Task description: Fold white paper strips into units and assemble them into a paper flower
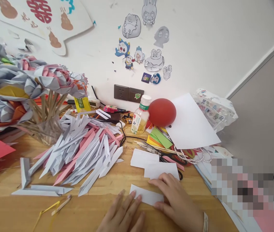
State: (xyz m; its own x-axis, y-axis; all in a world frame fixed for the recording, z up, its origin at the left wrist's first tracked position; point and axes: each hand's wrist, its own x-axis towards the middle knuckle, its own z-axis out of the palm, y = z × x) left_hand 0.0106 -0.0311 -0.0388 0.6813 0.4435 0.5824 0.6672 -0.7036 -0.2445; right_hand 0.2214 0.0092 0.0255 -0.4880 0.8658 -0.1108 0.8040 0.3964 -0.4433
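Note:
A small white paper rectangle (147,195) lies on the wooden table right in front of me. My left hand (124,212) is open and flat, with fingertips resting on the paper's left part and lower edge. At its right end is my right hand (175,201), the thumb touching the lower right corner. The index finger of that hand stretches apart from the thumb, near the edge of a white paper stack (163,169). Another white paper piece (144,158) lies partly under that stack. The right hand's other fingers are partly hidden.
A heap of folded paper strips (83,151) covers the left. Behind it, paper flowers (47,77) stand in a clear vase (48,130). A bottle (140,116), a red balloon (162,112), scissors (173,158) and a large white sheet (192,125) lie beyond my hands.

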